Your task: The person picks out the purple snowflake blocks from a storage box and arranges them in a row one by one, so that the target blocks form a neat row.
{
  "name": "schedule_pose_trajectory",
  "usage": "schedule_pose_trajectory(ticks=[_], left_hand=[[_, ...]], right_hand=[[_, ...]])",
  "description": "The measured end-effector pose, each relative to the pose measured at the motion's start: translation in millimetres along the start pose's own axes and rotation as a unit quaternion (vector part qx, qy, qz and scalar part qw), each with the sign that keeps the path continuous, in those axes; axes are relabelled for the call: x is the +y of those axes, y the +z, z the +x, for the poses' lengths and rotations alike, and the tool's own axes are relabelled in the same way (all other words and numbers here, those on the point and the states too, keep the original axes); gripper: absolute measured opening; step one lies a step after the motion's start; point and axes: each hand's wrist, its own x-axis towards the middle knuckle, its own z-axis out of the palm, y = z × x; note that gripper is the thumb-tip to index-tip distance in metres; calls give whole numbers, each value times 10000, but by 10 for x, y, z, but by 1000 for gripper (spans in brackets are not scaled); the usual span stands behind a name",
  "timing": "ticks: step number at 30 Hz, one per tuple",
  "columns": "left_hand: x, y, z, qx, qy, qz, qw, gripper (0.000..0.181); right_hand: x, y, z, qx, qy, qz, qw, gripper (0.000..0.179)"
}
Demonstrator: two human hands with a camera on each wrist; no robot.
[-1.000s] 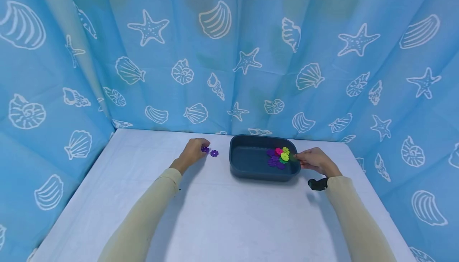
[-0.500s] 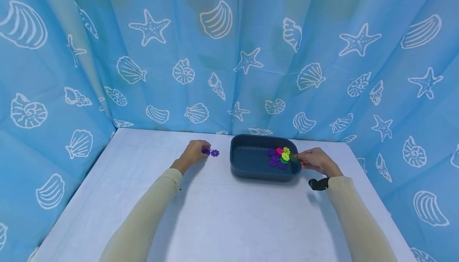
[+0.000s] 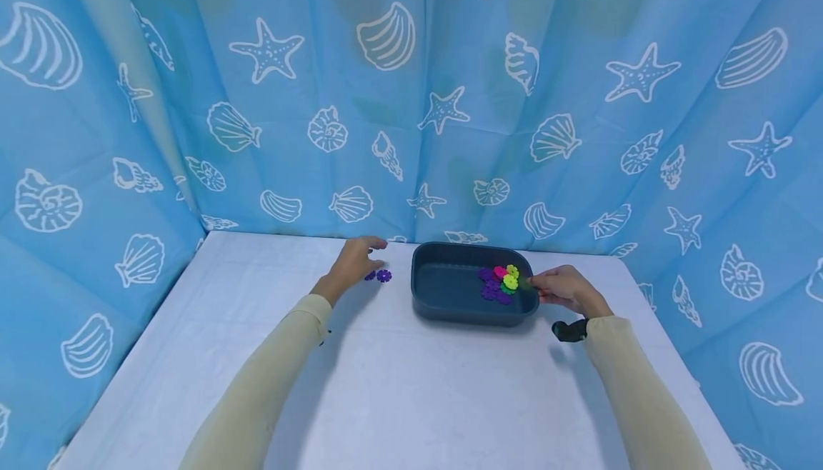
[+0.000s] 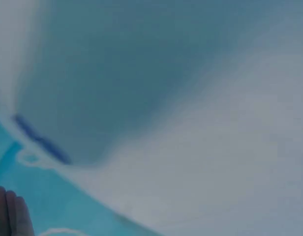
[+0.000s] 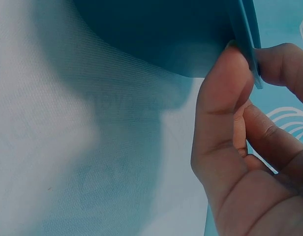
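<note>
My left hand hovers just behind and left of two purple flower-shaped plastic pieces on the white table, thumb and fingers spread apart with nothing between them. The right piece shows whole; the left piece is partly covered by the hand. In the left wrist view, purple pieces look blurred, and fingers sit at the lower left corner. A dark blue-grey plastic tub stands to the right. Its right rim is pinched between thumb and finger of my right hand, clearly seen in the right wrist view.
Inside the tub, at its right end, lie several flower pieces: purple, pink, yellow and green. A blue curtain with white sea shapes hangs behind and beside the white table.
My left hand has let go of the purple piece it was holding, and has risen slightly with its fingers spreading. My right hand stays at the tub's rim.
</note>
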Motion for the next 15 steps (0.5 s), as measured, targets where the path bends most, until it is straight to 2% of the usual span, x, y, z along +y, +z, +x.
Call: schedule_pose_trajectory(ticks=[4,6,10,15], left_hand=[[302,72,131,370,516,-353,9974,37],[455,160,194,421,786,-441,9950,36],[727,415,288,188,975,-466,9940,35],[982,782,325,-308,867,-375,9951,35]], right_hand=[[-4,-10,-12,34,76,-9,10000,43],[-4,-13,-12,50,99,-30,9999,43],[8,-14,-2,69,100,-49,9999,43],[7,-2,-1,90,47,-43,9999,44]])
